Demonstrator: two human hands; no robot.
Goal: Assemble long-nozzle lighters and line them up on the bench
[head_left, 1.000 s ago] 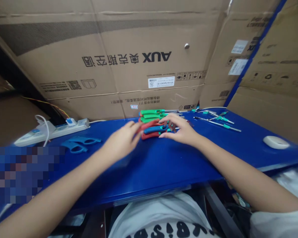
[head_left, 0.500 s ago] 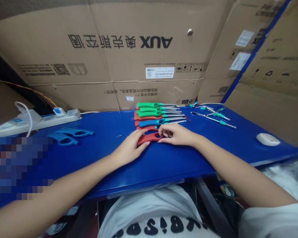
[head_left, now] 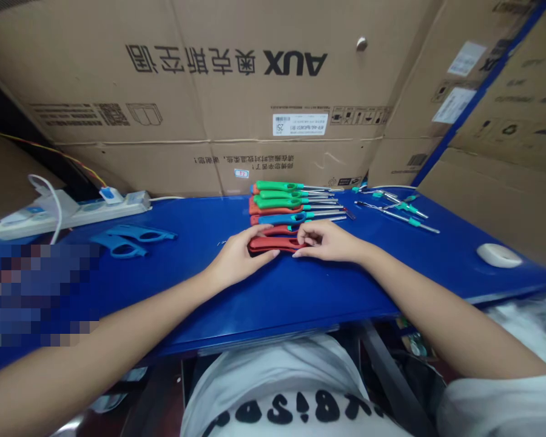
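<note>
Both hands are closed on a red lighter casing [head_left: 275, 243] low over the blue table. My left hand [head_left: 237, 258] grips its left end between thumb and fingers. At its right end, beside the oval finger opening, my right hand [head_left: 327, 241] holds it with curled fingers. A dark gap runs along the casing's near edge. Just beyond lies a row of long-necked lighters with green [head_left: 279, 198], blue [head_left: 277, 218] and red handles, their metal tubes pointing right. Another red handle [head_left: 277, 230] in that row is partly hidden behind my fingers.
Blue casing halves [head_left: 122, 240] lie at the left near a white power strip [head_left: 82, 212]. Several metal tubes with teal fittings [head_left: 409, 220] are scattered at the back right. A white oval object [head_left: 499, 255] sits at the right. Cardboard [head_left: 200, 121] walls the back.
The view has shifted slightly. The red casing has tipped a little, so a dark gap along its near edge now shows. Both hands keep hold of it.
</note>
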